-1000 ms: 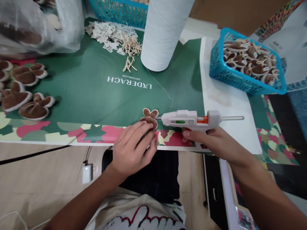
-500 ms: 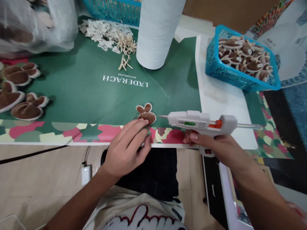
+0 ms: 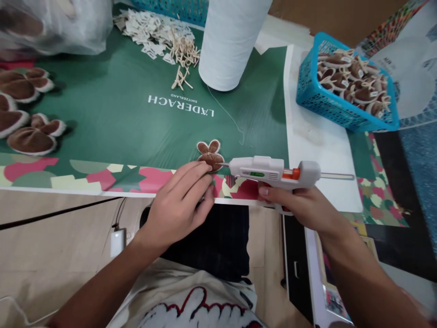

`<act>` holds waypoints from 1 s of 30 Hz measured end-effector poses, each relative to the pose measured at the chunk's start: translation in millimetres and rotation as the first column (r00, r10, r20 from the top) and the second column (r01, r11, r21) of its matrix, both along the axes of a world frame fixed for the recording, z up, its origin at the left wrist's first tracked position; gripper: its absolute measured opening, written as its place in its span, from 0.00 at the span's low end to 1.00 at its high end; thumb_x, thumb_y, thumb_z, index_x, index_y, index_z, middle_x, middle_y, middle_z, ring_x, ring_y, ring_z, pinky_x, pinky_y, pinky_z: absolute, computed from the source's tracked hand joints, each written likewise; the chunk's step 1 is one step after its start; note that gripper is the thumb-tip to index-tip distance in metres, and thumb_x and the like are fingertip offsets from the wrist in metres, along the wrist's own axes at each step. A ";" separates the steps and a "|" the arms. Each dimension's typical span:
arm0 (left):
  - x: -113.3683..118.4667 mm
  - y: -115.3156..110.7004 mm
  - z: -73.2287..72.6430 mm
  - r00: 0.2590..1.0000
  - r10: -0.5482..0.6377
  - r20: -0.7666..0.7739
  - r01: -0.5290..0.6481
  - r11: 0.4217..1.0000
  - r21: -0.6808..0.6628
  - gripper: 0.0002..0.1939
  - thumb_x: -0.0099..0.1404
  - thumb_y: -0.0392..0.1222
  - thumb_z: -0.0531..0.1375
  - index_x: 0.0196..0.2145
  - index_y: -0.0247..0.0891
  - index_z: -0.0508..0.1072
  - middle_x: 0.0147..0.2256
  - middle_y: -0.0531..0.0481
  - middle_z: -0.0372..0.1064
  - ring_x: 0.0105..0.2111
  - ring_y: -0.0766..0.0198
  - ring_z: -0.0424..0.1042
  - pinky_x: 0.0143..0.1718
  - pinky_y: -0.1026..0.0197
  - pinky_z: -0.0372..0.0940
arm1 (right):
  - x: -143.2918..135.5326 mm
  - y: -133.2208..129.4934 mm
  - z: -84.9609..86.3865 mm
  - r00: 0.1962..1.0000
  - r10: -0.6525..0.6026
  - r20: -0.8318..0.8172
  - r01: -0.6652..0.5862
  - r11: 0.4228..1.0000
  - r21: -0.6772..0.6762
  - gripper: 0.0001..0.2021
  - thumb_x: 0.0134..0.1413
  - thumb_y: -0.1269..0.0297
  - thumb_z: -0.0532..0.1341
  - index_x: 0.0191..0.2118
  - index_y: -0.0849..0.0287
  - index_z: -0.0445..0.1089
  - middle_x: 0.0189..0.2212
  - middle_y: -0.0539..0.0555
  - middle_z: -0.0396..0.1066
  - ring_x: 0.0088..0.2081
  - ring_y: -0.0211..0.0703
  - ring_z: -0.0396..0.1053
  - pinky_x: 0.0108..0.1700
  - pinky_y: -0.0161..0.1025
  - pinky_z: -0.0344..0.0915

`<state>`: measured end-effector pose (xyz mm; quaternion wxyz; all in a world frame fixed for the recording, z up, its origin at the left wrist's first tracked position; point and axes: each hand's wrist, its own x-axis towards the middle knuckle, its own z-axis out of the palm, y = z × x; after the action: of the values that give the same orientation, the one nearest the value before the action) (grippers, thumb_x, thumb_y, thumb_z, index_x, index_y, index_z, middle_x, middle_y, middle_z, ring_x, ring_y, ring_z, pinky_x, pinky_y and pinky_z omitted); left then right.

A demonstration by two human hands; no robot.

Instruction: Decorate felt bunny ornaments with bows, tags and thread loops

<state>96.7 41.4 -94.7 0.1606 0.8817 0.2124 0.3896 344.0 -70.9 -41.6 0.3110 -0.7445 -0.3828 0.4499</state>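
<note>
A small brown plush bunny head (image 3: 212, 159) with white edging and two ears lies flat on the green sheet near the table's front edge. My left hand (image 3: 182, 200) has its fingers together, and their tips press the bunny head's lower left side; the thumb is tucked beneath. In my right hand (image 3: 300, 205) is a white hot glue gun (image 3: 261, 168), held level with a clear glue stick (image 3: 337, 176) poking out of its back. The gun's thin metal nozzle (image 3: 223, 164) reaches over the bunny head's face; whether it touches cannot be told.
More plush heads (image 3: 32, 136) lie at the left. Small white labels (image 3: 146, 32) and beige cord bows (image 3: 184, 50) are piled at the back beside a large white thread cone (image 3: 230, 45). A blue basket (image 3: 341, 116) at the right holds several finished-looking brown pieces.
My right hand has moved the glue gun left, bringing its nozzle from beside the bunny head to over it. My left hand stays on the piece. The camera view has shifted slightly.
</note>
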 end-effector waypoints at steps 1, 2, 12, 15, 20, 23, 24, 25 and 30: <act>0.0 0.2 -0.2 1.000 0.000 -0.001 0.000 1.000 -0.001 0.14 0.64 0.25 0.65 0.47 0.33 0.74 0.49 0.36 0.78 0.53 0.47 0.79 0.57 0.45 0.76 | -0.9 1.0 1.0 1.000 -0.002 -0.002 0.002 1.000 -0.006 0.14 0.55 0.48 0.73 0.42 0.50 0.83 0.42 0.51 0.84 0.51 0.58 0.80 0.57 0.51 0.75; -0.1 0.5 -0.3 1.000 -0.001 -0.002 0.001 1.000 -0.001 0.14 0.65 0.25 0.65 0.48 0.33 0.74 0.49 0.36 0.78 0.53 0.47 0.79 0.57 0.45 0.76 | -1.8 2.0 2.1 1.000 -0.003 -0.007 0.003 1.000 -0.010 0.14 0.55 0.49 0.73 0.42 0.49 0.84 0.43 0.51 0.84 0.51 0.58 0.80 0.57 0.51 0.75; 0.0 0.2 -0.6 1.000 0.012 -0.006 -0.012 1.000 0.003 0.14 0.66 0.27 0.63 0.48 0.36 0.74 0.49 0.39 0.78 0.53 0.49 0.79 0.56 0.46 0.77 | -9.7 7.2 12.2 0.999 0.021 -0.050 -0.022 1.000 -0.015 0.15 0.57 0.49 0.72 0.47 0.47 0.83 0.49 0.48 0.83 0.54 0.55 0.78 0.62 0.50 0.70; 0.3 0.2 -1.6 1.000 0.017 -0.003 -0.017 1.000 0.006 0.13 0.66 0.27 0.63 0.47 0.36 0.74 0.49 0.38 0.78 0.53 0.48 0.79 0.56 0.46 0.77 | -9.2 6.3 12.9 0.999 0.018 -0.047 -0.019 1.000 -0.019 0.14 0.57 0.49 0.72 0.47 0.46 0.83 0.48 0.47 0.82 0.53 0.53 0.77 0.61 0.47 0.70; 0.7 0.7 -1.8 1.000 0.008 0.013 -0.008 1.000 0.009 0.13 0.64 0.26 0.64 0.46 0.34 0.74 0.49 0.37 0.78 0.52 0.48 0.79 0.55 0.46 0.77 | -6.0 3.4 12.1 1.000 -0.026 0.009 0.026 0.998 -0.055 0.13 0.56 0.48 0.72 0.41 0.51 0.82 0.38 0.49 0.82 0.42 0.52 0.78 0.47 0.45 0.73; 0.8 0.9 -1.2 1.000 0.009 0.011 -0.010 1.000 0.010 0.12 0.65 0.26 0.64 0.45 0.35 0.74 0.49 0.37 0.78 0.52 0.47 0.79 0.55 0.46 0.77 | -4.6 2.7 12.6 0.997 -0.051 0.051 0.054 0.996 -0.073 0.13 0.54 0.49 0.73 0.36 0.53 0.80 0.32 0.49 0.81 0.37 0.51 0.77 0.40 0.43 0.72; 0.8 0.9 -1.1 1.000 0.012 0.008 -0.012 1.000 0.010 0.12 0.65 0.26 0.64 0.45 0.36 0.74 0.49 0.38 0.78 0.52 0.48 0.79 0.55 0.46 0.77 | -4.4 2.6 12.7 0.997 -0.057 0.057 0.062 0.995 -0.073 0.13 0.53 0.50 0.73 0.35 0.53 0.80 0.33 0.49 0.81 0.37 0.51 0.76 0.40 0.43 0.72; 0.9 0.9 -1.0 1.000 0.012 0.006 -0.012 1.000 0.011 0.12 0.65 0.26 0.63 0.45 0.36 0.74 0.49 0.38 0.78 0.52 0.48 0.79 0.55 0.46 0.77 | -4.2 2.6 12.8 0.996 -0.064 0.058 0.068 0.995 -0.072 0.12 0.53 0.50 0.73 0.35 0.53 0.80 0.33 0.49 0.81 0.37 0.51 0.76 0.39 0.43 0.72; 1.2 1.1 -1.5 1.000 0.014 0.007 -0.014 1.000 0.015 0.12 0.65 0.27 0.64 0.45 0.36 0.74 0.49 0.39 0.78 0.52 0.48 0.79 0.54 0.46 0.78 | -3.3 1.7 12.3 0.996 -0.071 0.060 0.076 0.993 -0.087 0.12 0.54 0.49 0.72 0.36 0.52 0.80 0.30 0.49 0.79 0.35 0.51 0.75 0.37 0.43 0.70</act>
<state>97.9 42.5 -96.2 0.1519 0.8801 0.2149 0.3953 340.6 -69.2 -29.3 0.2828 -0.7838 -0.3434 0.4334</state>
